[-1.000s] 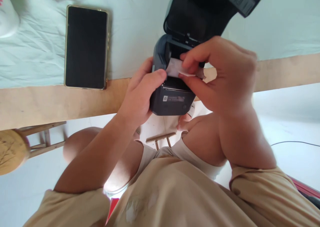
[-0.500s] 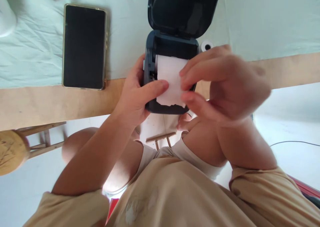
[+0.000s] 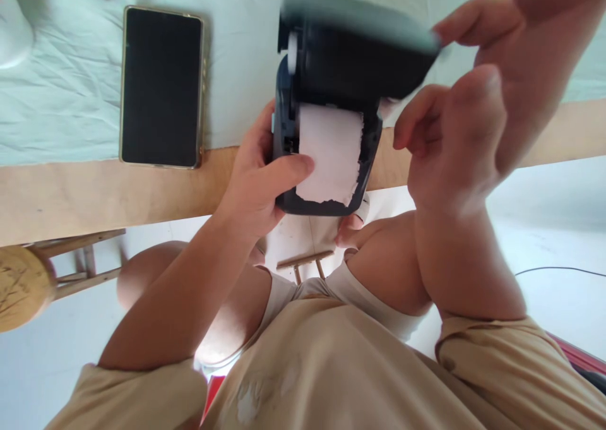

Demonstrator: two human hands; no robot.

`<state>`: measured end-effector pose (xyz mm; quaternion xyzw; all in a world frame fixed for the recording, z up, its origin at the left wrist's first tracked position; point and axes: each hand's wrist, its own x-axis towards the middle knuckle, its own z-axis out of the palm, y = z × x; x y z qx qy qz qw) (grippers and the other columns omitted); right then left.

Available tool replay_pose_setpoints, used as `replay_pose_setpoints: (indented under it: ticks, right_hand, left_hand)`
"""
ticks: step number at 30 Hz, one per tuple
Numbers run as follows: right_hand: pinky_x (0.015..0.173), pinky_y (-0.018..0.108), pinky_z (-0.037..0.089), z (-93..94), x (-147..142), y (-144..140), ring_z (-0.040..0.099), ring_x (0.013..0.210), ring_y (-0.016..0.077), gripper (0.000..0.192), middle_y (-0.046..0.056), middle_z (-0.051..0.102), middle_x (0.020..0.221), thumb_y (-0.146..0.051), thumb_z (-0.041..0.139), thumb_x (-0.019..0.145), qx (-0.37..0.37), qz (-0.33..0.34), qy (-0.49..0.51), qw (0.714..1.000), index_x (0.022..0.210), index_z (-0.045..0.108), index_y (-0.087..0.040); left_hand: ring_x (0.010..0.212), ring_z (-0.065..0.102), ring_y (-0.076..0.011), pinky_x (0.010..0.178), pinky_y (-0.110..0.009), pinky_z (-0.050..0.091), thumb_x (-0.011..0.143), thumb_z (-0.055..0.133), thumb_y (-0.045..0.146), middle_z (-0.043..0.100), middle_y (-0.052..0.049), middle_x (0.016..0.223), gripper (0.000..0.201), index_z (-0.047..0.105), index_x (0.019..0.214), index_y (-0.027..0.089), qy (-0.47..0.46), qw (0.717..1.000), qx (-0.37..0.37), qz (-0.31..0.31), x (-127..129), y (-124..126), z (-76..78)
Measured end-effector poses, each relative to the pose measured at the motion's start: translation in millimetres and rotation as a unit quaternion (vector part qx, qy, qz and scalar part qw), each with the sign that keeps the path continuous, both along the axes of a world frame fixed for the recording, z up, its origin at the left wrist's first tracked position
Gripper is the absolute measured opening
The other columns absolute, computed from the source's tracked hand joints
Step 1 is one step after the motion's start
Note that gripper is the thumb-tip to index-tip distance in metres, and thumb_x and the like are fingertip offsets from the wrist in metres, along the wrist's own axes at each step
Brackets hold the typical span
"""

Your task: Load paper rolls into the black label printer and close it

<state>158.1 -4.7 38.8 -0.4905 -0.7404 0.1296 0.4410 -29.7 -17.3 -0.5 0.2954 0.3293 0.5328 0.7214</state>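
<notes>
The small dark printer [image 3: 326, 133], a light rigid shell at the surface [image 3: 95, 196] edge, is best gripped by its sides, as the left hand [image 3: 258, 184] does, thumb pinning the flimsy paper [image 3: 331, 155], while the right hand's [image 3: 454, 133] loosely spread fingers touch its blurred lid [image 3: 360, 45].

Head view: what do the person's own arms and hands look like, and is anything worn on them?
Both hands, left and right, are bare: no gloves, rings or watch show. The forearms are bare too. Short beige sleeves of a loose beige shirt end at the upper arms. No markings show.
</notes>
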Motion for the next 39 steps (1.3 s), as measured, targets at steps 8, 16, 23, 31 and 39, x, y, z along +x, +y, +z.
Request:
replay_pose_setpoints:
  ticks: [8, 16, 23, 31, 39]
  right_hand:
    - [0.052, 0.017, 0.051, -3.7, -21, -7, 0.065, 0.109, 0.0159, 0.038, 0.005, 0.050, 0.137, -0.037, 0.050, 0.092, -0.028, 0.054, 0.160, 0.985, 0.126, 0.058, -0.022]
    - [0.113, 0.036, 0.047, 0.6, -23, -10, 0.054, 0.122, 0.0167, 0.048, 0.008, 0.057, 0.129, -0.035, 0.063, 0.085, -0.091, 0.102, 0.057, 0.989, 0.125, 0.052, -0.011]
    - [0.098, 0.030, 0.052, 5.8, -21, -12, 0.051, 0.126, 0.0164, 0.054, 0.006, 0.052, 0.135, -0.043, 0.063, 0.087, -0.111, 0.102, -0.029, 0.988, 0.131, 0.045, -0.017]
    - [0.055, 0.022, 0.046, 10.7, -22, -11, 0.052, 0.122, 0.0148, 0.054, 0.010, 0.047, 0.139, -0.040, 0.060, 0.089, -0.141, 0.100, -0.051, 0.984, 0.132, 0.042, -0.014]
    - [0.112, 0.028, 0.047, 9.6, -16, -8, 0.050, 0.130, 0.0113, 0.051, 0.005, 0.054, 0.140, -0.042, 0.059, 0.091, -0.137, 0.122, -0.040, 0.982, 0.131, 0.044, -0.015]
  left_hand:
    - [0.065, 0.065, -0.0106, 0.056, -0.020, 0.053, 0.068, 0.076, 0.013, 0.069, 0.003, 0.079, 0.034, 0.065, 0.099, 0.021, -0.035, 0.999, 0.016, -0.028, 1, 2, -3.4]
    - [0.076, 0.068, -0.0114, 0.061, -0.021, 0.058, 0.077, 0.080, 0.027, 0.069, -0.001, 0.092, 0.042, 0.059, 0.112, 0.018, -0.050, 0.995, 0.073, -0.037, 0, 3, -8.6]
    - [0.061, 0.062, -0.0041, 0.047, -0.011, 0.049, 0.080, 0.075, 0.016, 0.067, 0.004, 0.079, 0.023, 0.061, 0.098, 0.015, -0.064, 0.995, 0.069, -0.037, 0, 0, -2.1]
    - [0.060, 0.062, -0.0088, 0.050, -0.019, 0.051, 0.077, 0.074, 0.015, 0.066, 0.001, 0.077, 0.033, 0.061, 0.107, 0.015, -0.051, 0.997, 0.045, -0.039, -1, 5, 2.3]
    - [0.061, 0.059, -0.0097, 0.049, -0.020, 0.049, 0.076, 0.075, 0.016, 0.064, -0.001, 0.083, 0.041, 0.058, 0.114, 0.018, -0.016, 0.998, 0.065, -0.019, 2, 4, -3.6]
